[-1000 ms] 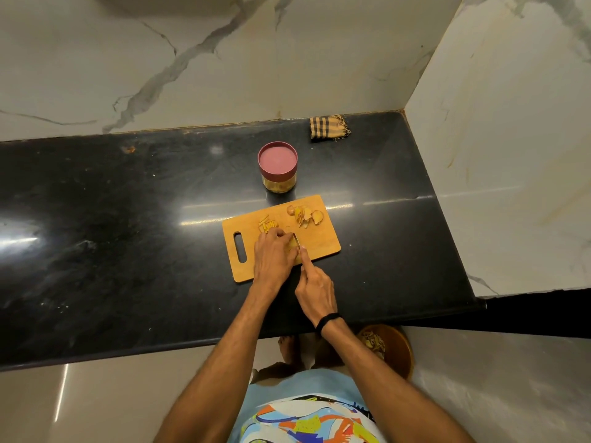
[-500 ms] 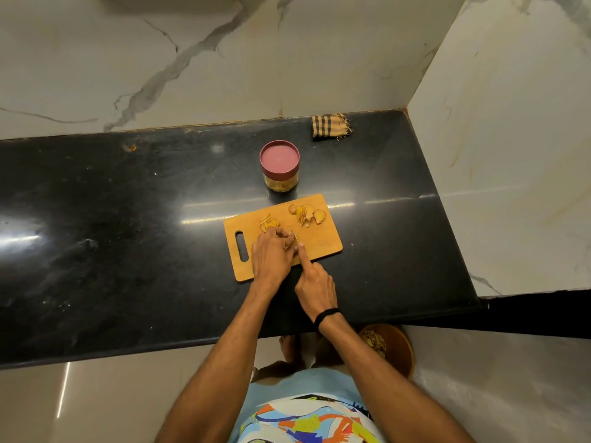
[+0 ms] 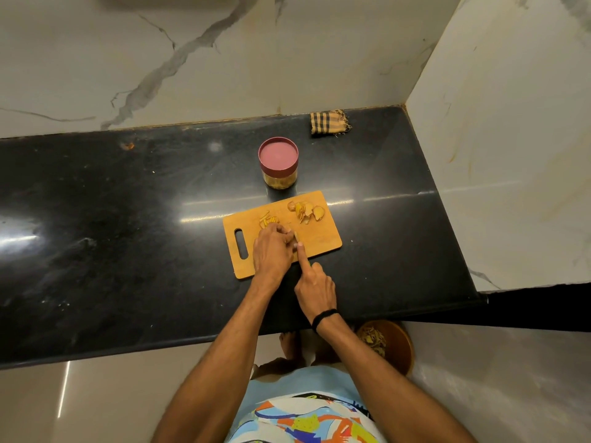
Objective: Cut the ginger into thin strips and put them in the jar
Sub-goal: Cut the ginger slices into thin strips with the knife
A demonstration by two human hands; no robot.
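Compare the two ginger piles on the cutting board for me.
The left pile is thin strips; the right pile is broader, flat slices. The left pile lies right at the fingertips of the left hand; the right pile sits apart from it, near the board's far right corner. Both are yellow-orange ginger lying on the wooden cutting board.

Jar (image 3: 278, 163) just behind cutting board (image 3: 323, 241), cloth (image 3: 329, 123) farther back right, ginger pieces (image 3: 305, 212) on board.
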